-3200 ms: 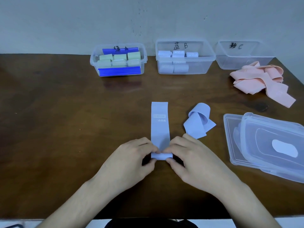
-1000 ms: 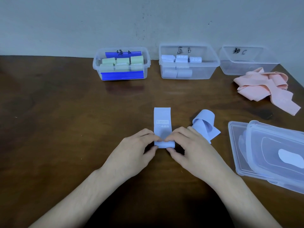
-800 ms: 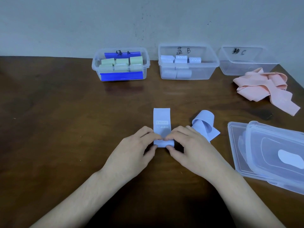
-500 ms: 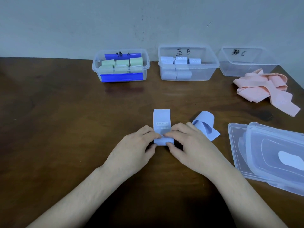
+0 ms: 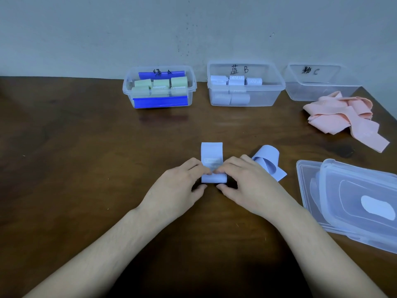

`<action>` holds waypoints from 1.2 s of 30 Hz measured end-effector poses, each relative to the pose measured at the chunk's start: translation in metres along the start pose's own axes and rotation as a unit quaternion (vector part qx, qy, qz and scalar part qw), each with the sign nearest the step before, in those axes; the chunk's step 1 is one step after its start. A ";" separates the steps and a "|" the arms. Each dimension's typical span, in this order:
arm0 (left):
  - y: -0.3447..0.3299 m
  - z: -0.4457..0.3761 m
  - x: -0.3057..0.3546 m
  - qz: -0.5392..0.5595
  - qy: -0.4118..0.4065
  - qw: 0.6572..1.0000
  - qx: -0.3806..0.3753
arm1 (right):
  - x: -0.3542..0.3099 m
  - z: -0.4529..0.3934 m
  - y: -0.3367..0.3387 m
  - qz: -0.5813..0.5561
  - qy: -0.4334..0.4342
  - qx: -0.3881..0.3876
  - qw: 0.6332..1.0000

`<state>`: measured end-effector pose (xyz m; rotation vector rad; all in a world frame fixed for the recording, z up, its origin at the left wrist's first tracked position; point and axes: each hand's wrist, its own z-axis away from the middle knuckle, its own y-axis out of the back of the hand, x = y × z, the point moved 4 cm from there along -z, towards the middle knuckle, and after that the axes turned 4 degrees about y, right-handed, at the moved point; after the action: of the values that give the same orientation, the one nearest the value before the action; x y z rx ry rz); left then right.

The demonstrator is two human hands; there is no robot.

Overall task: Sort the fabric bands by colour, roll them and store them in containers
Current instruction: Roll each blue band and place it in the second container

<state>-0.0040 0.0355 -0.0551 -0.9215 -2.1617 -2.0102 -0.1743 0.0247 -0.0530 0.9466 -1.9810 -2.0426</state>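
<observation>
A light blue band (image 5: 211, 150) lies flat at the table's middle, its near end wound into a roll. My left hand (image 5: 180, 188) pinches the roll's left end, my right hand (image 5: 245, 183) its right end, forefingers on top and thumbs below. A second, loosely folded blue band (image 5: 268, 162) lies just right of my right hand. At the back stand box A (image 5: 126, 91) with green rolls, box B (image 5: 277, 89) with blue rolls, and box C (image 5: 300, 93). Pink bands (image 5: 341, 117) lie heaped in front of box C.
Two clear plastic lids (image 5: 354, 201) are stacked at the right, close to my right forearm. The brown wooden table (image 5: 75, 158) ends at the wall behind the boxes; its right edge runs past the pink heap.
The roll has grown and moved away from me along the band, so the flat part is shorter. Both hands have followed it forward.
</observation>
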 end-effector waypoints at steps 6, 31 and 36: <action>0.001 -0.005 0.001 -0.008 -0.006 1.000 0.013 | -0.002 -0.002 0.002 0.019 0.004 -0.004 1.000; -0.003 0.050 0.023 0.029 0.009 0.999 -0.040 | -0.026 0.061 -0.011 -0.016 0.037 0.053 0.998; -0.002 0.053 0.026 0.039 -0.008 0.999 -0.020 | -0.022 0.057 -0.010 -0.038 0.025 0.042 0.998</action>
<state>-0.0078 0.0941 -0.0543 -1.0146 -2.0655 -2.0239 -0.1837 0.0853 -0.0590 1.0942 -2.0502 -1.9666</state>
